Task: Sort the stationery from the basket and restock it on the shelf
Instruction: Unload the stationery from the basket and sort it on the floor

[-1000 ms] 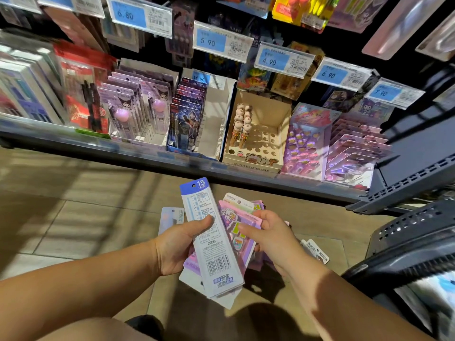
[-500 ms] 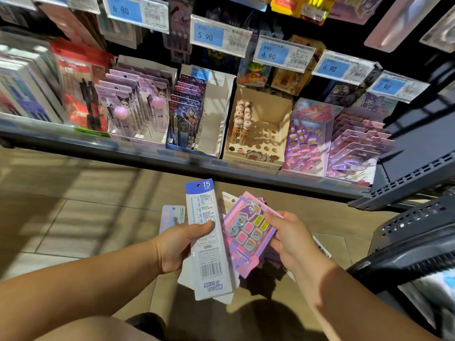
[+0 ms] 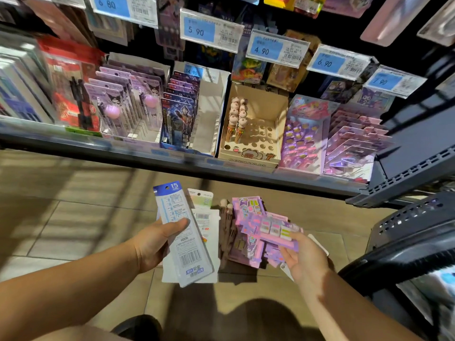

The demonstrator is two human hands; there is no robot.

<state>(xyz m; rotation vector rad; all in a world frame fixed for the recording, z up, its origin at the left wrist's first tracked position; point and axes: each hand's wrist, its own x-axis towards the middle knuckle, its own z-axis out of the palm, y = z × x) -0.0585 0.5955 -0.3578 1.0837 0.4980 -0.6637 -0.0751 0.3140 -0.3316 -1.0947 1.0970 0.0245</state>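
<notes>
My left hand (image 3: 154, 244) grips a stack of flat packs, with a blue-topped 15 cm ruler pack (image 3: 181, 232) on top under my thumb. Behind it show white carded packs (image 3: 205, 217), brown pens (image 3: 227, 232) and purple cartoon packs (image 3: 248, 244). My right hand (image 3: 304, 260) pinches a pink and purple eraser pack (image 3: 273, 230) and holds it out flat to the right of the stack. The shelf (image 3: 172, 161) runs across above my hands, its trays filled with carded stationery. The dark basket (image 3: 406, 237) is at the right edge.
On the shelf stand a purple pen tray (image 3: 125, 107), a blue card box (image 3: 182, 119), a cardboard pen holder (image 3: 251, 134) with a few pens, and pink eraser displays (image 3: 305, 139) at the right. Price tags (image 3: 211, 30) hang above. Tiled floor lies below.
My right hand has drawn the pink eraser pack off the stack and swung it to the right and flat. The left hand keeps holding the stack with the ruler pack on top.
</notes>
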